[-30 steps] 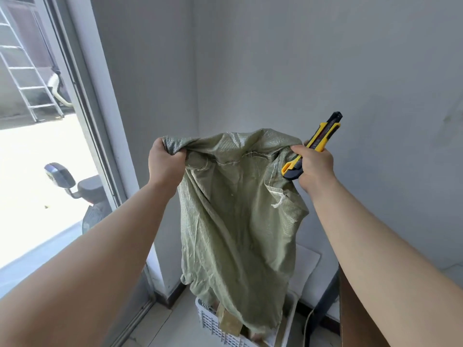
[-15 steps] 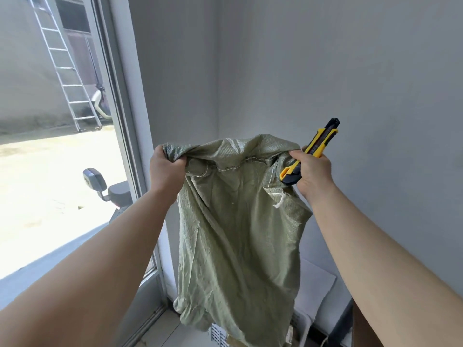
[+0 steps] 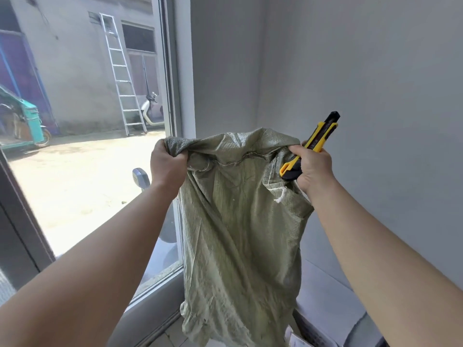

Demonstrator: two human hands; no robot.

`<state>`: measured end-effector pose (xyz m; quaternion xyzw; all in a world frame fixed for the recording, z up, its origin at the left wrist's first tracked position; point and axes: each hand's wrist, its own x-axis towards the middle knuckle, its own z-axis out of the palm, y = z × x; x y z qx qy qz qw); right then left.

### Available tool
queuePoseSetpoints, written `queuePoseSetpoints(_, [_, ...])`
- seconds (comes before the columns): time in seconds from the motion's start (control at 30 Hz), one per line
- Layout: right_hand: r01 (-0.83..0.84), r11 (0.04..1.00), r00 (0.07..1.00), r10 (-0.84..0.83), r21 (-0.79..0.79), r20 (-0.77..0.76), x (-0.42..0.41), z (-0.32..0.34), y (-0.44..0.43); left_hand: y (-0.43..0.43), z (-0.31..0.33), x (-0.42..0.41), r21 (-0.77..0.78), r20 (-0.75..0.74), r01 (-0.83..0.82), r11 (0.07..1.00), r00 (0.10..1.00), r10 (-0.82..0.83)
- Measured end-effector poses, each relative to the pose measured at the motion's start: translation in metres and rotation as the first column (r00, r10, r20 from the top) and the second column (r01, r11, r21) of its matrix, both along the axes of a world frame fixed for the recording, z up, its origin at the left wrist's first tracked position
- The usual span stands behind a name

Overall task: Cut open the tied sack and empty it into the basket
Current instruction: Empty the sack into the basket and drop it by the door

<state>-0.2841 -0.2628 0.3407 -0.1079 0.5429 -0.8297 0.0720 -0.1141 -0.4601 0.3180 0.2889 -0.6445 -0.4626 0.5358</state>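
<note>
I hold sack (image 3: 240, 234) upended: left hand (image 3: 167, 164) grips corner, right hand (image 3: 313, 169) grips other corner plus knife (image 3: 318, 139). Sack limp, probably emptied.

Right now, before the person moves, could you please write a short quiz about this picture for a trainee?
1. True or false: the right hand holds the utility knife and also a top corner of the green sack.
2. What does the left hand grip? A. a ladder rung. B. the other top corner of the sack. C. the knife blade.
3. In a few words: what runs across the sack between the two hands?

Key
1. True.
2. B.
3. A stitched seam. The sack hangs limp below it.
</note>
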Motion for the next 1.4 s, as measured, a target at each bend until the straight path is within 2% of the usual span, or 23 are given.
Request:
queuePoseSetpoints(0.23, [-0.141, 0.988, 0.99, 0.14, 0.065, 0.021, 0.048, -0.022, -0.045, -0.019, -0.025, 0.072, 0.038, 0.015, -0.091, 0.995, 0.996, 0.09])
queuePoseSetpoints(0.47, [-0.286, 0.955, 0.958, 0.284, 0.081, 0.039, 0.13, -0.045, -0.085, -0.026, -0.048, 0.169, 0.052, 0.053, -0.195, 0.979, 0.98, 0.193])
queuePoseSetpoints(0.67, [-0.439, 0.889, 0.899, 0.433, 0.127, 0.069, 0.214, -0.064, -0.106, -0.016, -0.073, 0.276, 0.108, 0.084, -0.341, 0.934, 0.939, 0.334])
queuePoseSetpoints(0.83, [-0.579, 0.798, 0.815, 0.567, 0.168, 0.121, 0.283, -0.084, -0.12, 0.0, -0.093, 0.356, 0.157, 0.105, -0.452, 0.878, 0.892, 0.44])
queuePoseSetpoints(1.07, [-0.754, 0.624, 0.655, 0.736, 0.203, 0.172, 0.375, -0.111, -0.151, 0.025, -0.122, 0.458, 0.203, 0.184, -0.645, 0.737, 0.764, 0.618])
queuePoseSetpoints(1.23, [-0.853, 0.481, 0.516, 0.833, 0.202, 0.2, 0.437, -0.119, -0.178, 0.048, -0.135, 0.518, 0.186, 0.245, -0.803, 0.566, 0.595, 0.765])
queuePoseSetpoints(1.4, [-0.944, 0.259, 0.306, 0.919, 0.205, 0.247, 0.511, -0.131, -0.206, 0.077, -0.148, 0.58, 0.225, 0.231, -0.895, 0.384, 0.432, 0.872])
